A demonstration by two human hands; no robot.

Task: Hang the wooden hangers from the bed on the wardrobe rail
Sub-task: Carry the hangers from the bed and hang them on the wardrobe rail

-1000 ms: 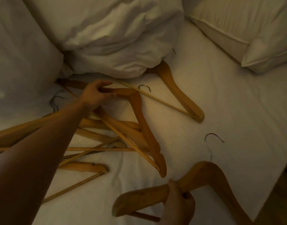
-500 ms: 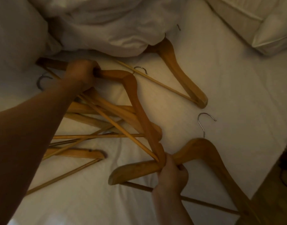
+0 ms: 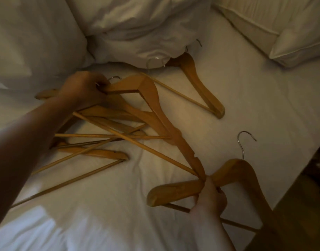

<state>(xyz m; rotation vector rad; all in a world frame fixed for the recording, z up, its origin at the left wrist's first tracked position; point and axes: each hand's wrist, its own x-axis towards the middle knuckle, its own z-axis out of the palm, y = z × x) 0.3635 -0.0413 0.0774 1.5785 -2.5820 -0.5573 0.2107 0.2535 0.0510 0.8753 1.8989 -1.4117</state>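
While both hands grip wooden hangers, every hanger in view is on or just above the bed (image 3: 246,98), which is covered by a white sheet.

Left hand (image 3: 83,89): fingers curled tight round one shoulder arm of the upper hanger (image 3: 150,98), close to its neck. A metal hook (image 3: 115,77) shows just past the knuckles. This hanger is tilted, and its far shoulder runs down to the right, where its tip meets the right hand (image 3: 210,196).

Right hand: fingers wrapped round the shoulder arm of the near hanger (image 3: 235,169). Whether they also pinch the tip of the upper hanger cannot be told. The near hanger's steel hook (image 3: 245,140) points away from the person, and its lower bar passes beneath the wrist.

Beneath the left forearm lies a loose pile of hangers (image 3: 101,153), bars and arms crossed over one another on the sheet. A separate hanger (image 3: 197,82) lies apart from the pile, its neck tucked under the edge of the bunched duvet (image 3: 137,24). A pillow (image 3: 282,29) sits at the upper right. Dark floor (image 3: 300,205) shows past the bed's right edge. Lighting is dim and fine detail is blurred.
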